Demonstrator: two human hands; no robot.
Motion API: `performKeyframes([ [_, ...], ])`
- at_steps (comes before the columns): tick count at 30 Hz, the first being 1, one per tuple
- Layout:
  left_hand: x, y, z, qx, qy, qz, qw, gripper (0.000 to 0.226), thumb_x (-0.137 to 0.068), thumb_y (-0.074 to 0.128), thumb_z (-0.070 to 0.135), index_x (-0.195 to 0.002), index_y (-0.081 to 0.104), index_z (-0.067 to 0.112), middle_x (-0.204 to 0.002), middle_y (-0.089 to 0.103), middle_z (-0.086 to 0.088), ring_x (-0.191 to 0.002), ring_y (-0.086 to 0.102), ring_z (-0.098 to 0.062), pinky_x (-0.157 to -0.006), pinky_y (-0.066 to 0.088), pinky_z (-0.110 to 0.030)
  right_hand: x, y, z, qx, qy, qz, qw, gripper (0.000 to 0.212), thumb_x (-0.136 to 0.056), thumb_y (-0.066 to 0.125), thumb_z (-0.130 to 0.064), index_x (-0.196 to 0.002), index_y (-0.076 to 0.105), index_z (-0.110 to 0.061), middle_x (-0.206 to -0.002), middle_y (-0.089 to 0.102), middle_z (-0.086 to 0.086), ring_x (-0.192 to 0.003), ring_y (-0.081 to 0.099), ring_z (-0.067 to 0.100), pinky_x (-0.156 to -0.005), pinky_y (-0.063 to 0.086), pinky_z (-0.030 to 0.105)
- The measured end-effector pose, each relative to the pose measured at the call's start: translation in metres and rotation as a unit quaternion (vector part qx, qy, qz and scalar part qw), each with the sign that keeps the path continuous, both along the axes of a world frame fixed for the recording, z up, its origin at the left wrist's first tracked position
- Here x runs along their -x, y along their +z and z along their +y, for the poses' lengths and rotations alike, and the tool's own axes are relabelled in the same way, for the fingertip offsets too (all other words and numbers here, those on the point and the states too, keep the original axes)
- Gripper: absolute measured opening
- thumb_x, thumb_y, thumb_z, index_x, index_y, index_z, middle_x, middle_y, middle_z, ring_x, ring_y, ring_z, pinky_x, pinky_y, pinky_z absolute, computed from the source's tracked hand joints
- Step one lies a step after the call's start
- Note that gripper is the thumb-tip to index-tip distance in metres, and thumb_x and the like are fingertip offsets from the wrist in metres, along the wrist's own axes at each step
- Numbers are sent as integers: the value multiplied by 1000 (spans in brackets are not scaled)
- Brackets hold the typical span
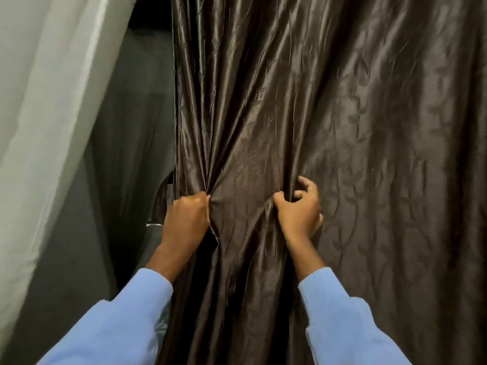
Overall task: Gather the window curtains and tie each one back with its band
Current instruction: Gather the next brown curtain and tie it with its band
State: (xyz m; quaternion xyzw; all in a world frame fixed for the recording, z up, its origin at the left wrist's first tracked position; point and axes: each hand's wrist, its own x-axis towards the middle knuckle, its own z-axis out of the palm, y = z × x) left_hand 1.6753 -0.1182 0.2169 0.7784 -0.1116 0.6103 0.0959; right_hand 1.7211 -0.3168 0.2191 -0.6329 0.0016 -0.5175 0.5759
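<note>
The brown curtain [342,127] fills most of the view, from the middle to the right edge. Its satin face is creased, and its left edge is drawn into tight folds. To its left hangs a white sheer curtain [39,114], apart from it, with a dark gap between them. No band shows anywhere. Two pale blue sleeves [118,325] reach up from below.

The left grip [185,217] is closed in a fist round the bunched left edge of the brown curtain, and folds fan upward from the knuckles. The right grip [299,209], near it on the flat cloth, has its fingers curled in against the thumb and pinches a fresh fold.

The step looks like gathering, and early in it, since most of the width to the right hangs flat. To do it well, the left grip should serve as the anchor and not slacken. The right should carry each pinched fold across to it, hand it over, then reach for the next at the same height so the pleats stack evenly. Satin is likely to slip, so small, firm bites are safer than one long sweep. Before either grip lets go, the band has to be found — it is out of sight here.
</note>
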Motion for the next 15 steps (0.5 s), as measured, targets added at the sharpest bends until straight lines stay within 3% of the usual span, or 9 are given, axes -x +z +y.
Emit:
performKeyframes([
  [4,4,1,-5,6,13,20,1000,27,-93,57,12,-70,58,-1,-58,59,-22,-50,58,-39,-49,48,-40,9,-3,10,-20,-4,-53,998,24,-74,70,-32,-97,65,-36,-70,58,-19,-76,60,12,-92,46,42],
  [7,6,5,-15,21,20,49,998,26,-95,51,13,-74,59,-2,-67,61,-23,-61,60,-41,-57,50,-44,18,-4,16,-31,-2,-89,996,12,-73,68,-28,-78,60,-36,-59,59,-13,-61,61,13,-68,56,43],
  [9,8,6,-23,20,25,55,998,25,-94,50,10,-74,59,-1,-69,61,-22,-65,60,-40,-60,50,-44,25,-3,23,-27,-7,-111,993,12,-74,68,-25,-79,60,-32,-59,59,-12,-59,60,12,-63,56,43],
  [15,16,5,-33,14,33,52,998,22,-96,46,12,-84,61,1,-78,63,-22,-73,61,-41,-64,49,-44,38,-3,52,47,26,-172,984,20,-79,66,-16,-96,66,-26,-69,62,-13,-68,63,16,-73,54,47],
])
